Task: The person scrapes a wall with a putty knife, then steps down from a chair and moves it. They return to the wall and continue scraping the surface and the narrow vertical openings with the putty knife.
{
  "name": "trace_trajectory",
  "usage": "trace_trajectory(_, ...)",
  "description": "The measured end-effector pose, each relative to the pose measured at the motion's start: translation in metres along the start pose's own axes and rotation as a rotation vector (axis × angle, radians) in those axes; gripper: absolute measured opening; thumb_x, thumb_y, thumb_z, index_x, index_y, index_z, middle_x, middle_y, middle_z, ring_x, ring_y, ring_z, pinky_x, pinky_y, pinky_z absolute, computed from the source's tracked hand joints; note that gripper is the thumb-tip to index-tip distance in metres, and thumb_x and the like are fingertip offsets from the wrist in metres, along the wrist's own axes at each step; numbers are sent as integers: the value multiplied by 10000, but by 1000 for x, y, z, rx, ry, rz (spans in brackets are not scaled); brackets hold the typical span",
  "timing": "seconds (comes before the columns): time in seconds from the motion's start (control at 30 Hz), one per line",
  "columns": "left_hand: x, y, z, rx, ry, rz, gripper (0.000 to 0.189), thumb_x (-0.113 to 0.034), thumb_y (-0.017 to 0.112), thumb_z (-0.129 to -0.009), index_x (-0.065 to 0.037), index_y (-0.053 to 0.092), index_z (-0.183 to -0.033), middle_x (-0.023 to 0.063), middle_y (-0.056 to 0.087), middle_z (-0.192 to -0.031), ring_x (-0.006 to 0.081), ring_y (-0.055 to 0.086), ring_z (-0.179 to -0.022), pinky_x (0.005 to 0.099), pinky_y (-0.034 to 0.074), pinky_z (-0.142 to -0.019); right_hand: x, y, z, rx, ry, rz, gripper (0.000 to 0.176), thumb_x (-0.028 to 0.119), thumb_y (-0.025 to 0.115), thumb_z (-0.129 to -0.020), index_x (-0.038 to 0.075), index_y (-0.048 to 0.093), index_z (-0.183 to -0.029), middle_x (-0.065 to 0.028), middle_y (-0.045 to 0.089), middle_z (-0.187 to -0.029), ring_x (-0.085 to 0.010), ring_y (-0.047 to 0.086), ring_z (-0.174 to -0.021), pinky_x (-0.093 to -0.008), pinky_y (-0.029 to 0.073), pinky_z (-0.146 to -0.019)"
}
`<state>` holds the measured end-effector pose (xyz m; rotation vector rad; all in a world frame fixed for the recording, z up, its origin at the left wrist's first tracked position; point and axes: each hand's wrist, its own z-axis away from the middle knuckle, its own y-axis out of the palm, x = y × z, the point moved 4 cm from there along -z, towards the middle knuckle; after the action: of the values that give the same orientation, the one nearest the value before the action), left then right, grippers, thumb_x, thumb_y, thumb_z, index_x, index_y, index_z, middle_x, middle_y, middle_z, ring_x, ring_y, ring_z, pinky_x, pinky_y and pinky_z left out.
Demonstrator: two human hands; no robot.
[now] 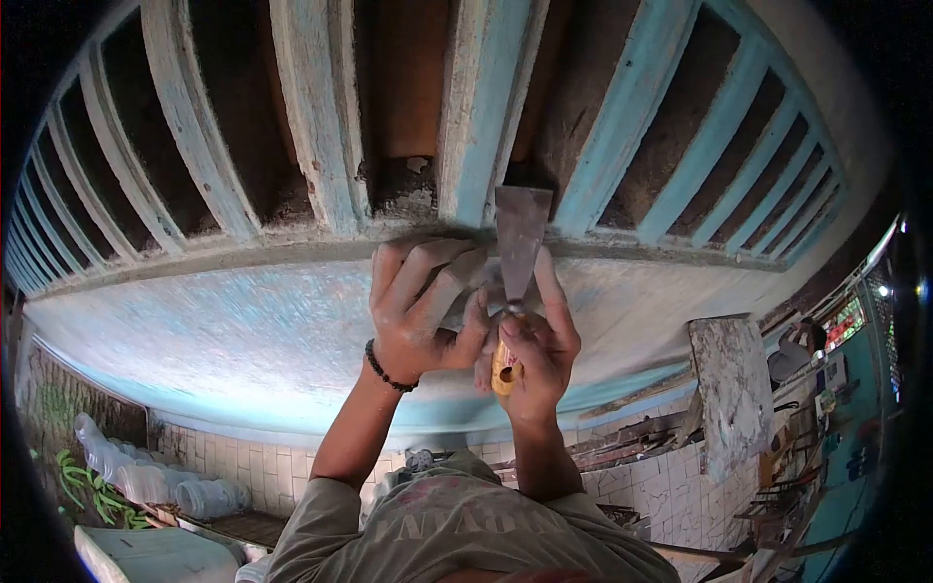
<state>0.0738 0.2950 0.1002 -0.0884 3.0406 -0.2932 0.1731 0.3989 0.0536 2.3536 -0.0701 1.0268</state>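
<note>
My right hand (544, 355) is wrapped round the yellow handle of a putty knife (523, 228), its wide metal blade pointing up. The blade's tip lies in front of the sill, beside a wooden bar (476, 126) with worn blue paint. Just left of the knife is my left hand (423, 301), dusty, its fingers apart and bent toward the sill (311, 251); it holds nothing I can see. Whether its fingertips touch the sill is hard to tell. A dark beaded bracelet (389, 374) circles the left wrist.
Below the sill runs a scraped wall (224, 321) with patchy blue and white paint. Clear plastic containers (175, 481) lie at lower left. A stained board (729, 389) leans at right, near wood strips on the tiled floor (671, 486). Another person (795, 350) is at far right.
</note>
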Motion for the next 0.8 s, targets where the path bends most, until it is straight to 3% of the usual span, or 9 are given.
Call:
trace_trajectory(0.33, 3, -10, 0, 27, -1, 74, 280, -107, 708, -765, -22, 744, -1030, 128, 722, -1087, 343, 656, -996, 410, 527, -870, 7, 7, -5, -70, -12, 145, 671, 13, 579, -976, -19, 344, -1604, -77, 652, -845, -93, 545, -557, -259, 450, -427)
trace_trajectory(0.47, 9, -13, 3, 35, 40, 112, 291, -106, 705, -761, -18, 741, -1036, 135, 721, -1091, 349, 660, -989, 412, 531, -881, 10, 10, -8, -51, -101, 93, 585, 73, 552, -995, -37, 420, -1554, -86, 678, -903, -83, 564, -625, -231, 451, -463)
trace_trajectory(0.5, 10, -14, 2, 33, 35, 118, 291, -105, 704, -761, -17, 740, -1036, 137, 721, -1091, 351, 658, -992, 414, 532, -883, 11, 10, -3, -139, -104, 115, 524, 123, 560, -1010, -49, 488, -1500, -84, 675, -919, -85, 573, -666, -227, 461, -519)
trace_trajectory(0.63, 7, -17, -1, 42, 24, 151, 295, -110, 705, -760, -16, 736, -1037, 150, 718, -1085, 361, 652, -998, 419, 531, -885, 9, 1, 18, -173, -286, 602, 474, 137, 629, -1003, -57, 569, -1431, -108, 654, -1002, -130, 597, -767, -263, 475, -623)
trace_trajectory(0.73, 6, -19, 0, 40, 7, 179, 306, -124, 719, -760, -4, 726, -1042, 169, 713, -1075, 360, 647, -998, 420, 527, -880, 15, 12, 13, -25, -566, 993, 459, 108, 675, -977, -40, 608, -1406, -128, 640, -993, -162, 602, -770, -268, 462, -635)
trace_trajectory(0.8, 6, -19, 1, -2, -57, 190, 291, -155, 725, -789, 12, 719, -1027, 183, 713, -1055, 357, 646, -1008, 412, 519, -894, 11, 14, 15, -1, -513, 1050, 461, 20, 673, -925, -18, 640, -1383, -150, 628, -943, -219, 605, -729, -314, 475, -611)
